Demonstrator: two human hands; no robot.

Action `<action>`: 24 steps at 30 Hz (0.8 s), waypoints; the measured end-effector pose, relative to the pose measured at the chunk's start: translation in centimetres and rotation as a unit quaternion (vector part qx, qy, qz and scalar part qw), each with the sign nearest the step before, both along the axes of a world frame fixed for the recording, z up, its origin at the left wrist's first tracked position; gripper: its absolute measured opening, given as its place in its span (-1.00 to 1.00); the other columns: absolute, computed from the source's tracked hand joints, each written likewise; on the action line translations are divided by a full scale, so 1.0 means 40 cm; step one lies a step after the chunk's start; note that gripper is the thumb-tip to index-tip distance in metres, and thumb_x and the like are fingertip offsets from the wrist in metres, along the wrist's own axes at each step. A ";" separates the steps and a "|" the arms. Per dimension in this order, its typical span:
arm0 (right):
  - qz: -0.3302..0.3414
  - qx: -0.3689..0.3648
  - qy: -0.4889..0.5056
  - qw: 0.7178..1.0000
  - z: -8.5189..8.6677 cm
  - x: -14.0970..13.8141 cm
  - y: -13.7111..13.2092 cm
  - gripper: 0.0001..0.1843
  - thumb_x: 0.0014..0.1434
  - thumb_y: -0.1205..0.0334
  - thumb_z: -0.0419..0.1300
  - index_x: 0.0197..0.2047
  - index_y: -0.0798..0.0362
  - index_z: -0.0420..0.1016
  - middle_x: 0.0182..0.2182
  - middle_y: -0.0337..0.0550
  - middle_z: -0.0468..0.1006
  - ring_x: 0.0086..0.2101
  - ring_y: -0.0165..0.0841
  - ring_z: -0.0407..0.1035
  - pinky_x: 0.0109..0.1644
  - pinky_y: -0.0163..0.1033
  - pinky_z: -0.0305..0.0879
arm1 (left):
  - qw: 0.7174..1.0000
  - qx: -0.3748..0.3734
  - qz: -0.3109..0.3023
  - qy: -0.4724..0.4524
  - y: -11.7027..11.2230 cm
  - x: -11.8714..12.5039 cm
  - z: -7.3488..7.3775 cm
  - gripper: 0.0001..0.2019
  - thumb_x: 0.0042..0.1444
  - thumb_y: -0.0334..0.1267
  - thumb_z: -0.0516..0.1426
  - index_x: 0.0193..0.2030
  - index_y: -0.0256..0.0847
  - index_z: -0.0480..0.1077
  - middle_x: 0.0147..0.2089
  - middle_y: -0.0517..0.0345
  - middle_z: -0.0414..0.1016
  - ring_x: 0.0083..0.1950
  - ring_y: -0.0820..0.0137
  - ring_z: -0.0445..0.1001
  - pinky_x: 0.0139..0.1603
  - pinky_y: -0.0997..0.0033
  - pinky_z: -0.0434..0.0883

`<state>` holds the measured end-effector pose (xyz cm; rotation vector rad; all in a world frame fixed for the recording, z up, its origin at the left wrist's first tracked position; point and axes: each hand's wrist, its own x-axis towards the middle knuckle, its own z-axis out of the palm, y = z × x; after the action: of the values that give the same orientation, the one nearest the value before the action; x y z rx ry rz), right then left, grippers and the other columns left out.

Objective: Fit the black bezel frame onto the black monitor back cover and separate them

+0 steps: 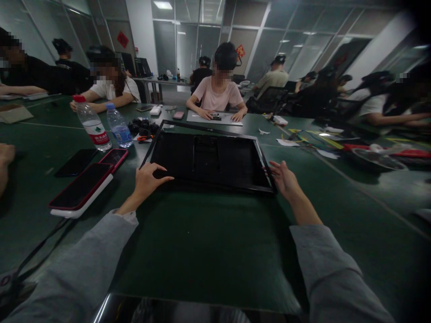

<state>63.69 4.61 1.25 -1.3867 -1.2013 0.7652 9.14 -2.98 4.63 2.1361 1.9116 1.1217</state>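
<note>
From here, the left hand (147, 180) sits at the black panel's (234, 162) eight o'clock, the right hand (286, 178) at four, both loosely curved; I can't tell whether either grips.

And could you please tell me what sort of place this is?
Probably a shared workroom: several people sit around a green table, a black rectangular casing is in front, and glass partitions stand behind.

- An office-like shared workroom is depicted.
- The space is bounded by glazed partitions (188, 47) and lit by a ceiling panel (163, 5).
- A broad green table (202, 251) is shared by several seated people (217, 92).
- Dark office chairs (272, 100) and a further desk (170, 82) are visible behind.
</note>
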 end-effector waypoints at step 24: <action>-0.060 0.100 -0.266 0.957 -0.046 -0.029 -0.032 -0.36 0.21 0.08 0.19 0.33 0.03 0.49 0.22 0.13 0.56 0.22 0.01 0.43 0.42 0.27 0.27 | 0.985 -0.064 -0.124 0.106 -0.029 0.023 0.007 -0.62 0.03 0.16 0.45 -0.30 -0.07 0.53 -0.09 0.09 0.66 0.07 0.05 0.53 0.42 -0.26 0.03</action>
<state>62.54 3.34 -0.60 -1.5254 -1.5411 0.1714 10.04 -4.14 4.92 2.4181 1.6753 0.7334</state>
